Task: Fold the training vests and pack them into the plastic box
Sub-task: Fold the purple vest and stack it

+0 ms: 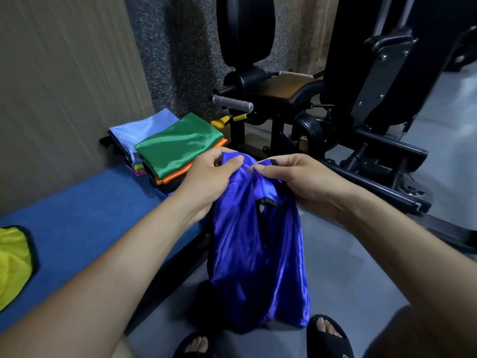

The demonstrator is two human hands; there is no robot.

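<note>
yellow vest [13,264] cropped, lower stacked vests [165,178] hidden

Person, head view: both forearms bare, no sleeves in frame; left hand [206,177] and right hand [304,182] without gloves, rings, watch or wristband; feet were in black open-toe slide sandals, left sandal [196,344], right sandal [329,337]; toes showed; small round pale mark sat on right sandal strap; knee bare at lower right edge.
</note>
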